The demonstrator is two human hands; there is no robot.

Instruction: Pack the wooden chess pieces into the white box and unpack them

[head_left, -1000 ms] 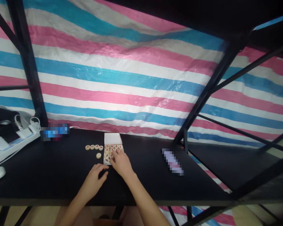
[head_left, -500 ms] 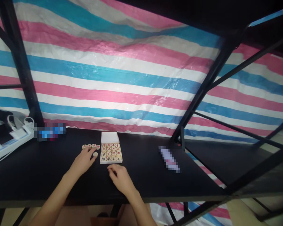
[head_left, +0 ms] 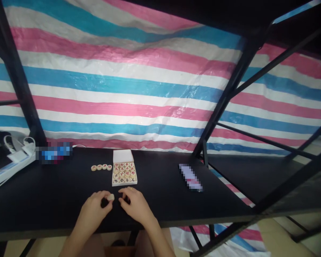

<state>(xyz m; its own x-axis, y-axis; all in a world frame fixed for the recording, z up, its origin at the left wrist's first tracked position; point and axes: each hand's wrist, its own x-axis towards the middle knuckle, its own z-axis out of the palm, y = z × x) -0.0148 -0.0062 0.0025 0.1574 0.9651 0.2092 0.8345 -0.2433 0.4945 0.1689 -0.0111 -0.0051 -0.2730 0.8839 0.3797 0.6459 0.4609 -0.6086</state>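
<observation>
Between thumb and forefinger, my left hand (head_left: 94,210) pinches a round, pale Chinese chess piece (head_left: 111,197) in front of the box. My right hand (head_left: 136,203) is just to its right, thumb and forefinger apart and curved, nothing between them. Beyond both hands sits an open white box (head_left: 124,185), its lid (head_left: 122,156) folded back at the far side. Packed rows of Chinese chess pieces (head_left: 124,172) fill it, with red characters in the farther rows and black ones in the nearest. Left of the box, several red-marked pieces (head_left: 104,166) lie in a short row.
A phone-like object (head_left: 190,177), blurred out, lies on the black desk (head_left: 160,200) to the right. At the left are a white power strip (head_left: 13,160) with plugs and a blurred blue item (head_left: 56,152). Black metal frame posts (head_left: 222,96) flank the striped sheet (head_left: 123,89) behind.
My left hand has lifted the loose piece from beside the row and brought it nearer me, close to my right hand. My right hand's thumb and forefinger have spread apart.
</observation>
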